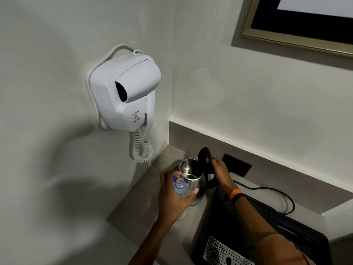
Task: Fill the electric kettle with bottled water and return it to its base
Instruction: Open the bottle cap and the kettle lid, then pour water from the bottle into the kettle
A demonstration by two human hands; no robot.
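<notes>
A steel electric kettle (pixel 191 175) stands on the beige counter (pixel 133 205) in the corner, its black lid (pixel 204 157) hinged upright. My right hand (pixel 219 169) holds the kettle's black handle behind the lid. My left hand (pixel 172 194) grips a clear water bottle (pixel 180 188) with a blue neck ring, its uncapped mouth close to the kettle's rim. No water is seen flowing. The kettle's base is not clearly visible.
A black tray (pixel 267 226) with a perforated metal drip grate (pixel 219 253) lies to the right. A black cord (pixel 277 194) runs along the counter to a black wall socket (pixel 236 166). A white wall-hung hair dryer (pixel 126 92) with a coiled cord hangs at left.
</notes>
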